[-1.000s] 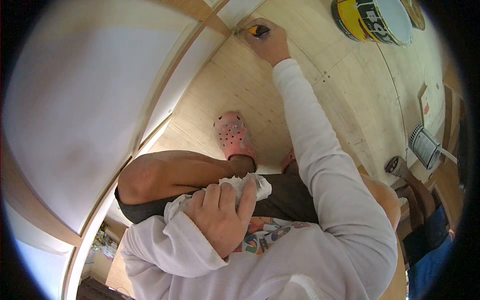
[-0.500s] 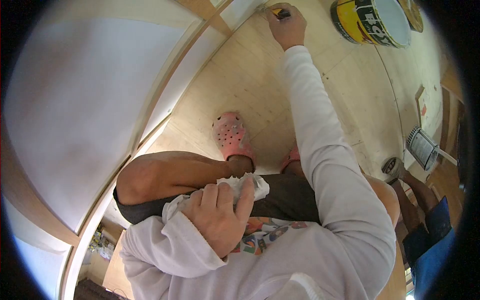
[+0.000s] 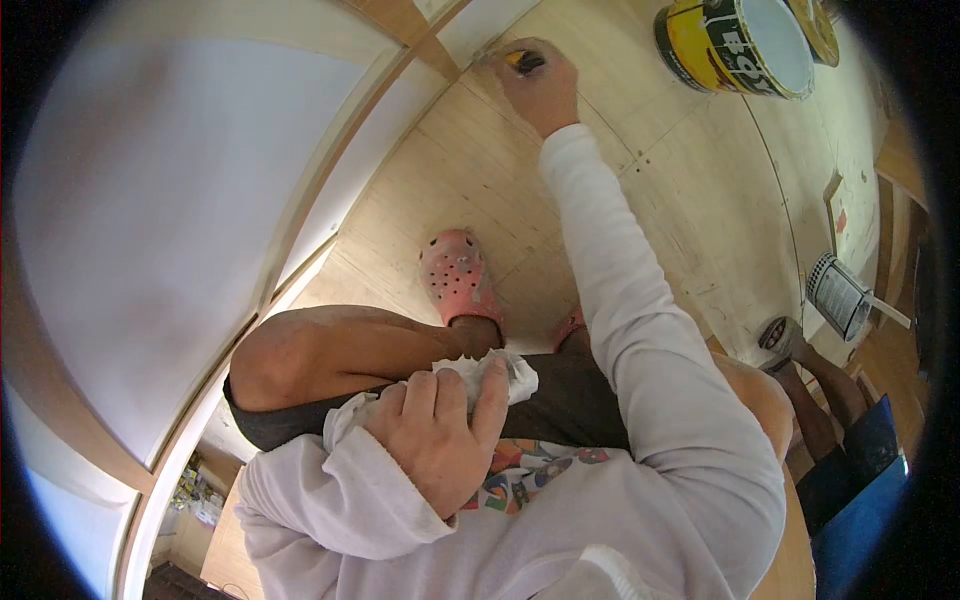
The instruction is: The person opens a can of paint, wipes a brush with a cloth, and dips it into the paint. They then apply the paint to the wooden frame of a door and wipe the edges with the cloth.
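My right hand [image 3: 545,92] is stretched out far ahead, low by the foot of the white panel wall. Its fingers are closed around a yellow-and-black-handled tool [image 3: 526,62], whose working end is hidden behind the hand. Close to my body, my left hand [image 3: 440,430] rests over my lap, closed on a crumpled white cloth [image 3: 515,377] that bulges out past the fingertips.
A yellow-and-black paint bucket [image 3: 715,45] stands at the upper right. Farther right is a grey container [image 3: 838,297] with a stick in it, near another person's foot [image 3: 780,335]. The panelled wall [image 3: 180,200] runs along the left. My pink clog [image 3: 458,272] is on the plywood floor [image 3: 530,190].
My right hand has moved left and back toward me along the wall base, still gripping the tool. My left hand stays put with the cloth.
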